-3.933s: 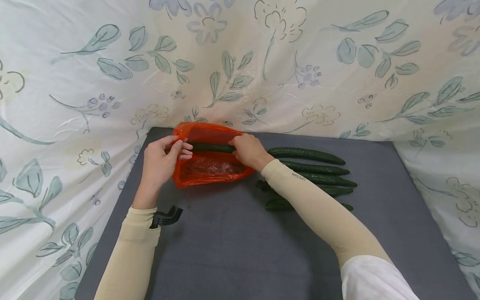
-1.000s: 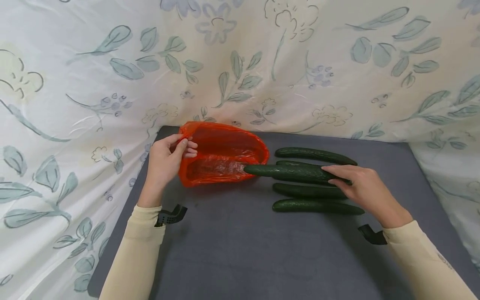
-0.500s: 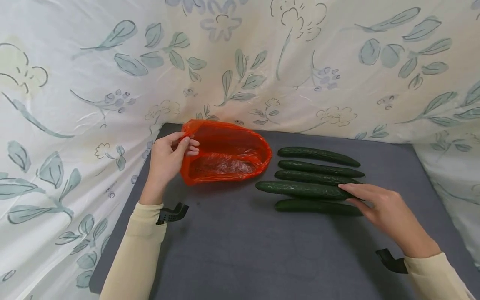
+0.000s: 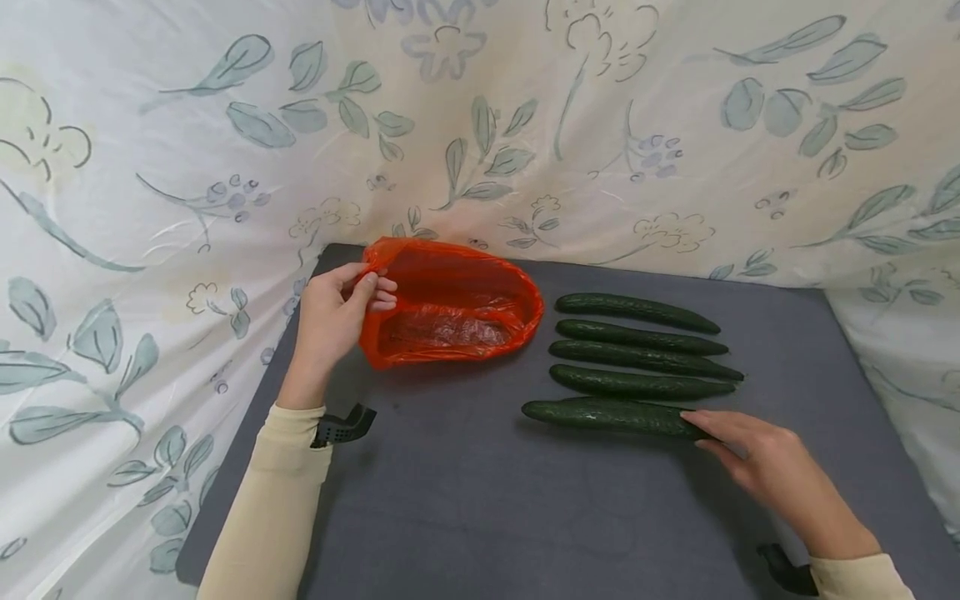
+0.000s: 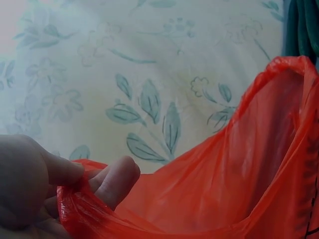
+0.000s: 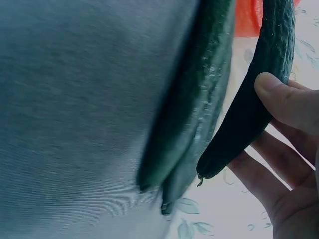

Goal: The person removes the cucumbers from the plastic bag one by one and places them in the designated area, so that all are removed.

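My left hand pinches the left rim of a red plastic bag, whose mouth gapes toward me. In the left wrist view the thumb and fingers hold the bag's thin edge. My right hand grips a long dark green cucumber by its right end, thumb on one side and fingers on the other. The right wrist view shows this held cucumber raised, its stem end pointing back past the fingers. In the head view it overlaps another cucumber, nearly hidden behind it at the front of the row.
Several cucumbers lie side by side right of the bag, the farthest cucumber near the back edge. The grey table stretches in front. A floral curtain rises behind and at both sides. Black wrist mounts sit on the sleeves.
Earlier, the right hand was at the bag's mouth with a cucumber. It has since carried a cucumber right, then forward over the row toward me. The left hand still holds the rim.
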`<state>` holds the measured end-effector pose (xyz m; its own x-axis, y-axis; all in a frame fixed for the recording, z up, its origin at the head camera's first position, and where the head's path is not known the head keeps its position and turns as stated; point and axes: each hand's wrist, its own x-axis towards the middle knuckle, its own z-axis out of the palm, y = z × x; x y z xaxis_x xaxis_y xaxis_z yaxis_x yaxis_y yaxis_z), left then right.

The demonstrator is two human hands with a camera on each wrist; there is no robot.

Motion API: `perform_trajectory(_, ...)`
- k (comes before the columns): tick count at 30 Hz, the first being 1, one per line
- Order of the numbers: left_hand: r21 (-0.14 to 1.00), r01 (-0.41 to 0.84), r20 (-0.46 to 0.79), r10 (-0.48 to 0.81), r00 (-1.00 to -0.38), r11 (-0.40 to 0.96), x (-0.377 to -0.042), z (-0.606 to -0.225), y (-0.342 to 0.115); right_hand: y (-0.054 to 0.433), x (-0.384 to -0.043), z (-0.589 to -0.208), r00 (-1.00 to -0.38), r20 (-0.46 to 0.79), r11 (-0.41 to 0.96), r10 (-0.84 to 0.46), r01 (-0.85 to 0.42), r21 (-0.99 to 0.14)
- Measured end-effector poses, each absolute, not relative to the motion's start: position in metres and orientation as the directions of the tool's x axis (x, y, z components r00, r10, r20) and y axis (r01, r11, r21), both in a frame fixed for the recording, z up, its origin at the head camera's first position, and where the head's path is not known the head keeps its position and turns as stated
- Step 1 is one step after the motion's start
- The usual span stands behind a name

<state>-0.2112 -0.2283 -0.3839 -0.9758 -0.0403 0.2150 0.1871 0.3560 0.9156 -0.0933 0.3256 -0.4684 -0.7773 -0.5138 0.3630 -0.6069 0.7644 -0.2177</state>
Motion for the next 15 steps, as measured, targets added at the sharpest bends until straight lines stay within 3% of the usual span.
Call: perform_trajectory(15, 0.914, 0.199, 0.223, -0.027, -0.974, 0.353, -0.210, -0.380, -0.231, 0.333, -0.081, -0.490, -0.777, 0.322, 0.759, -0.541, -0.616, -0.210)
